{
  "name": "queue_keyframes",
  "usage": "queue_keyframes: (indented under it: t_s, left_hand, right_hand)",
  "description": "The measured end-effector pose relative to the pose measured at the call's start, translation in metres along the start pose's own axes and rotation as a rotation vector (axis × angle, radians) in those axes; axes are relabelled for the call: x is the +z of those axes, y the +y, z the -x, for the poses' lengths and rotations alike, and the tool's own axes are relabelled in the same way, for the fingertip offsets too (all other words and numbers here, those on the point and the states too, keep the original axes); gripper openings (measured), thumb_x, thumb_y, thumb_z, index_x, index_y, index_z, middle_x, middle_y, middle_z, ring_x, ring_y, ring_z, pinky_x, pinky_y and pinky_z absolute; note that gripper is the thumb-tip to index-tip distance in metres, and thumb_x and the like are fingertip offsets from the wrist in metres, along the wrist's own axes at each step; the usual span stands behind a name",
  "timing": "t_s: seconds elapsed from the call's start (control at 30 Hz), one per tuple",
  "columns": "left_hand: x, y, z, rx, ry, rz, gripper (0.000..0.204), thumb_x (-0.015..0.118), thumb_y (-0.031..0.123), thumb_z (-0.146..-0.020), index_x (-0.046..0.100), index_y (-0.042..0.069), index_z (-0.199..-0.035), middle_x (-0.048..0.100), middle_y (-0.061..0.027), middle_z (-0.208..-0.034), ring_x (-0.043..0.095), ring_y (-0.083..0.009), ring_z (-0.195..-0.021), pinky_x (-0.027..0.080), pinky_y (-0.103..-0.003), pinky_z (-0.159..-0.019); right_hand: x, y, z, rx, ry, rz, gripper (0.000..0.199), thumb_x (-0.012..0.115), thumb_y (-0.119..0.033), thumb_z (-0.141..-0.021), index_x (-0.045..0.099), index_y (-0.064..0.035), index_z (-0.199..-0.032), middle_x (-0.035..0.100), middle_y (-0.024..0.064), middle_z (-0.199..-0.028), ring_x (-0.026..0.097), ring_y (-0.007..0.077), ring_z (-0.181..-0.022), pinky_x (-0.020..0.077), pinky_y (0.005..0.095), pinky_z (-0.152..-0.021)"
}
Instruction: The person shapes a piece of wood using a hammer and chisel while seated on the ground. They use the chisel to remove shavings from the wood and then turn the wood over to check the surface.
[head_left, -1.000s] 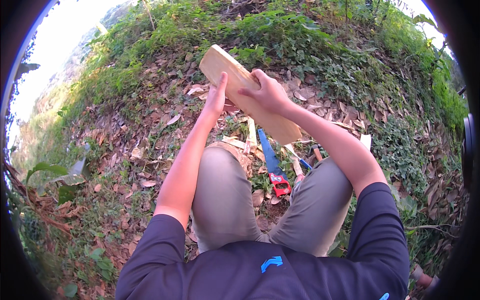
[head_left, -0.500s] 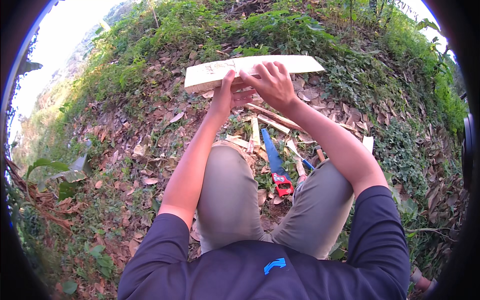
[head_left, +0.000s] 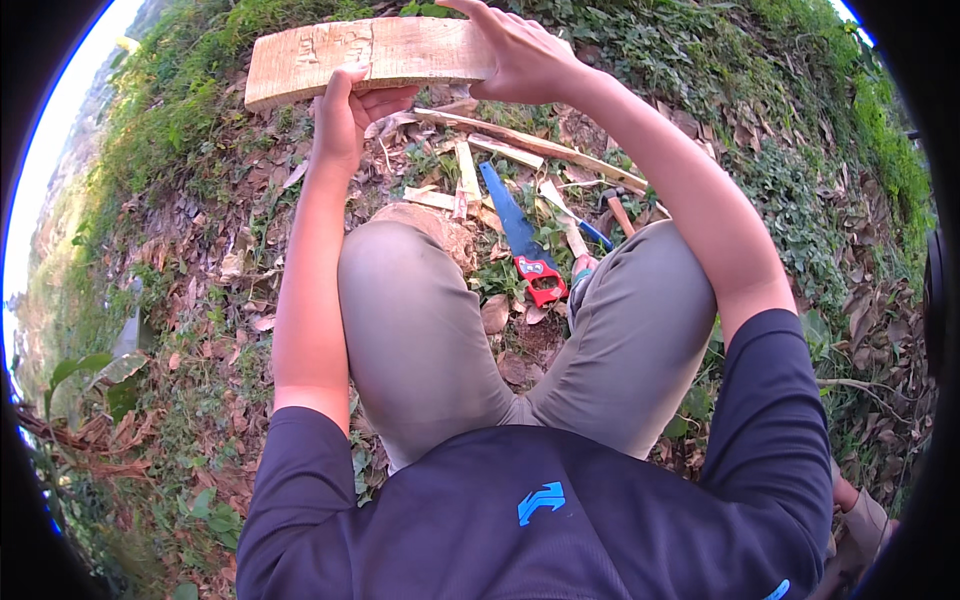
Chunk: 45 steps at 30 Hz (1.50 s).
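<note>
A thick, pale wooden board [head_left: 420, 48] is held up in front of me, its broad face turned toward me and rough carved marks showing on its left half. My left hand [head_left: 343, 125] grips its lower edge, thumb against the face and fingers underneath. Around the board's right part is my right hand [head_left: 530, 58], spanning its width from the near edge to the far one. Below the board, a hand saw [head_left: 512, 213] with a blue blade and red handle lies on the ground between my knees.
Beyond my knees lie a long wood strip [head_left: 530, 143], offcuts [head_left: 466, 170], a blue-handled tool [head_left: 592, 233] and a brown wooden handle [head_left: 621, 216]. A stump-like piece [head_left: 440, 228] shows by my left knee. Another person's leg [head_left: 862, 525] is at lower right. Dry leaves and plants surround me.
The board has moved up and left in view, and its marked face has tilted toward me. My right hand has shifted from its near edge to span its right part.
</note>
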<state>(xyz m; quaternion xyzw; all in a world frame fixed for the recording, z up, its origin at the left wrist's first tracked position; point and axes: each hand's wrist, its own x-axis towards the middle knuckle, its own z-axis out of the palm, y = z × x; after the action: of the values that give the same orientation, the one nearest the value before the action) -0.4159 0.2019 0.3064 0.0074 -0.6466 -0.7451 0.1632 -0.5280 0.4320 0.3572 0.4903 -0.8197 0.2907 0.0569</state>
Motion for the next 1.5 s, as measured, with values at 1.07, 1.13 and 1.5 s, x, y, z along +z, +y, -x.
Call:
queue_keyframes:
  t_s: [1.07, 1.13, 1.5]
  left_hand:
    - [-0.096, -0.236, 0.099, -0.565, 0.505, 0.024, 0.056, 0.055, 0.045, -0.096, 0.053, 0.001, -0.13, 0.069, -0.0123, -0.11, 0.073, -0.0221, -0.091, 0.063, -0.037, -0.07]
    - [-0.097, -0.233, 0.099, -0.537, 0.565, -0.119, 0.057, 0.058, 0.045, -0.094, 0.053, 0.0, -0.129, 0.069, -0.0115, -0.107, 0.073, -0.0221, -0.09, 0.063, -0.038, -0.069]
    - [-0.091, -0.239, 0.105, -0.638, 0.757, -0.183, 0.064, 0.059, 0.053, -0.094, 0.052, 0.004, -0.134, 0.059, -0.0113, -0.118, 0.069, -0.0243, -0.092, 0.061, -0.034, -0.062]
  right_hand:
    - [0.287, 0.1, 0.128, 1.112, -1.083, -1.57, 0.039, 0.073, -0.032, -0.076, 0.068, -0.0111, -0.109, 0.066, 0.0092, -0.107, 0.064, 0.0231, -0.099, 0.0506, 0.0364, -0.089]
    - [0.296, 0.097, 0.132, 0.939, -0.955, -1.428, 0.057, 0.076, -0.042, -0.075, 0.063, -0.008, -0.118, 0.061, 0.0123, -0.12, 0.057, 0.0219, -0.113, 0.0463, 0.0359, -0.097]
    - [0.295, 0.089, 0.15, 0.47, -0.774, -0.974, 0.099, 0.08, -0.033, -0.07, 0.033, -0.0004, -0.151, 0.051, 0.0181, -0.138, 0.05, 0.0269, -0.126, 0.0382, 0.0377, -0.109]
